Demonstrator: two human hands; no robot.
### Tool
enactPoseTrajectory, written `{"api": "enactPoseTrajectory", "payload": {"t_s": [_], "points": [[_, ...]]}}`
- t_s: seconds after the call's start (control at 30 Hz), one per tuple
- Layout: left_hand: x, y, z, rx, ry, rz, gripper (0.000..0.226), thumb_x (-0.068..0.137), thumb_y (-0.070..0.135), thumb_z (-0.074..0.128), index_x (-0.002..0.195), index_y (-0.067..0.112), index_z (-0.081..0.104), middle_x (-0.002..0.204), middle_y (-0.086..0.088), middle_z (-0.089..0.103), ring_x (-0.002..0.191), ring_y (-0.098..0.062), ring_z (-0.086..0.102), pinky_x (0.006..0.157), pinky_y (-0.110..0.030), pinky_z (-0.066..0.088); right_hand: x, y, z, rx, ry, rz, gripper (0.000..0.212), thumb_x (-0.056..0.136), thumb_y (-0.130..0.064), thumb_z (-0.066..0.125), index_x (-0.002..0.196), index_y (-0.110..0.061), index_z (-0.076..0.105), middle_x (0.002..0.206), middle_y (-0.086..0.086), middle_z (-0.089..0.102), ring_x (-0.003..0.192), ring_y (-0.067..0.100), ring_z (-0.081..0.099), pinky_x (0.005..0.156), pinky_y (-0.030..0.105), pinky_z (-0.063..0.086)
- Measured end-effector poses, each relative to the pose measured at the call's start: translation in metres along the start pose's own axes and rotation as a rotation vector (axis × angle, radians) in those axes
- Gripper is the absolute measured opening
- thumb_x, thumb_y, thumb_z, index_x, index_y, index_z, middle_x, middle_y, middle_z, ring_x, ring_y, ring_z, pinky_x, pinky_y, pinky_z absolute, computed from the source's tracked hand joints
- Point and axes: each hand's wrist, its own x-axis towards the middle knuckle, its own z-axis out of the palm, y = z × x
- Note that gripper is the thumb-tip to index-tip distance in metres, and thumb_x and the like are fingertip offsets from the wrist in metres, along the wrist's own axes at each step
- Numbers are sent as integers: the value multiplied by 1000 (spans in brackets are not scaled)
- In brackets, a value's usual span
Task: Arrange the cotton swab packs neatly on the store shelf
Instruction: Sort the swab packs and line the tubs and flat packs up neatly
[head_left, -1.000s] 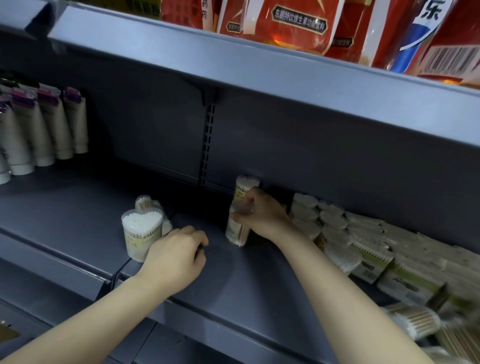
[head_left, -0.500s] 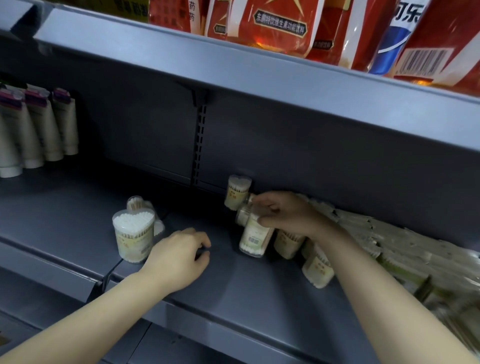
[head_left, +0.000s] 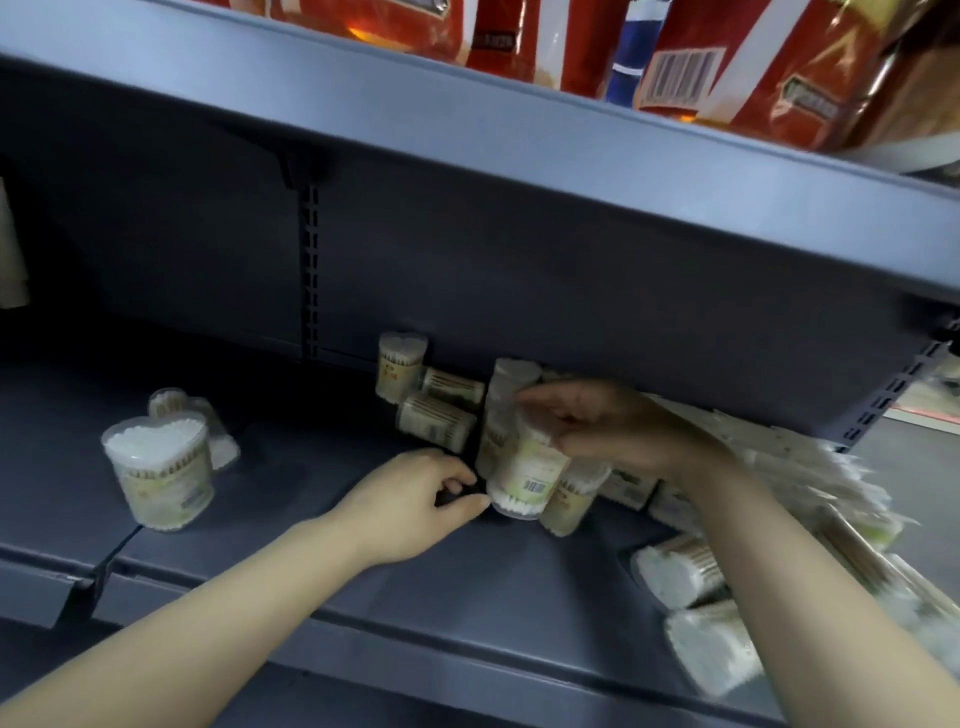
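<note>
On the grey shelf, my right hand grips a tilted round cotton swab pack from above, its base low near the shelf. My left hand lies just left of it, thumb and forefinger spread toward the pack's base and holding nothing. More packs stand close behind the gripped one. An upright pack stands at the back wall, and two packs lie on their sides beside it. A heart-shaped pack stands at the left with a smaller pack behind it.
Fallen swab packs and flat bagged swabs crowd the right end. The upper shelf hangs low over my hands and carries red bags. A slotted upright runs down the back wall.
My right hand has pulled a pack forward and tilted it, and packs at the back have toppled. My left hand has slid right to the pack's base. The view has shifted right.
</note>
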Motion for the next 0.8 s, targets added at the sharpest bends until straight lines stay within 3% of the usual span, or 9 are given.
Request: {"api": "enactPoseTrajectory", "payload": {"t_s": [0.13,0.3,0.4,0.5,0.6,0.73,0.8], "points": [[6,13,8,-40,-48,37,53,77,63,54,119,30,57,102,16,57,95,-1,54,85,-25,48,-23,5,-14,94,-30,-21,55,71,1,51,119,-27,53,128,-5,56,118,1,52,96,19,43],[7,32,18,-142,-35,62,64,57,77,45,105,37,56,99,18,59,93,3,54,84,-25,49,-40,9,-24,151,-11,-74,57,80,5,54,135,0,40,138,10,47,127,14,45,106,23,36],[9,41,22,-233,-9,65,56,59,72,55,100,34,56,96,19,59,89,5,54,80,-20,48,-44,13,-28,156,-19,-84,52,86,9,53,135,-1,42,138,8,50,127,15,47,107,27,37],[10,47,25,-306,7,57,41,70,54,69,103,36,51,96,21,57,89,7,52,71,-7,42,-46,13,-28,188,-2,-89,55,82,8,54,135,-1,42,136,8,51,127,16,47,107,32,38],[11,51,27,-344,43,61,44,72,45,73,107,35,48,96,22,55,87,9,51,70,-5,40,-44,11,-23,221,31,-93,54,81,0,59,132,-5,44,134,6,52,125,14,49,106,31,38],[11,57,28,-379,56,74,42,71,40,74,102,36,46,87,23,55,78,19,50,65,-3,39,-37,5,-14,254,108,-101,49,71,-27,65,118,-21,54,124,-1,59,118,9,54,99,25,44],[11,58,29,-406,67,58,38,70,40,75,95,38,47,85,21,57,74,19,51,62,-4,39,-33,5,-11,239,135,-106,45,69,-22,60,114,-24,55,120,-3,60,117,7,55,97,24,46]]}}
